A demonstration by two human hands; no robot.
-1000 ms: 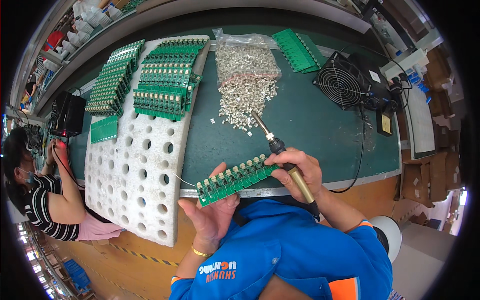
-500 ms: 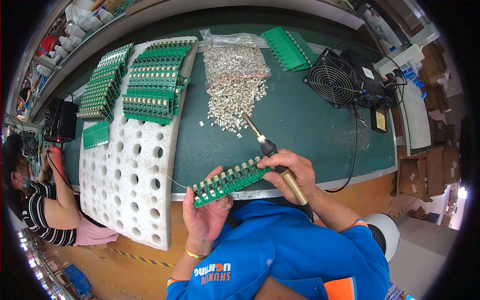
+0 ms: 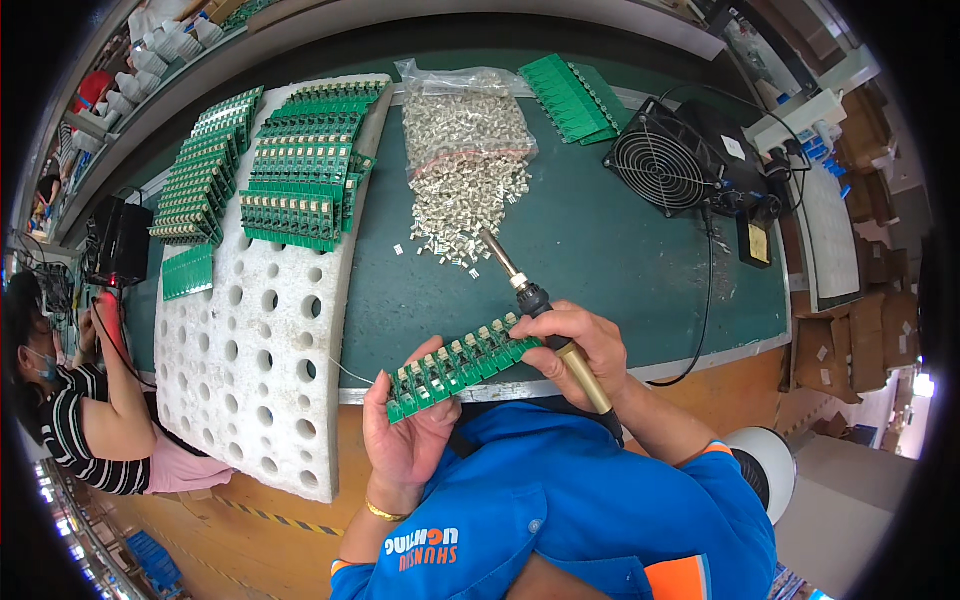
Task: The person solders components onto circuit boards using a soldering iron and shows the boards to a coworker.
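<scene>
At the desk point(image 3: 590, 240), holding a board point(image 3: 462, 369) in left hand point(image 3: 412, 440) and right hand point(image 3: 585, 345), plus an iron point(image 3: 534, 299) in the right

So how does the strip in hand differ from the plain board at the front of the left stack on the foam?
- Parts: the strip carries a row of pale components; the plain board shows a bare face.
- Support: left hand and right hand hold the strip; the plain board rests on the foam.

Shared: both green and elongated.
</scene>
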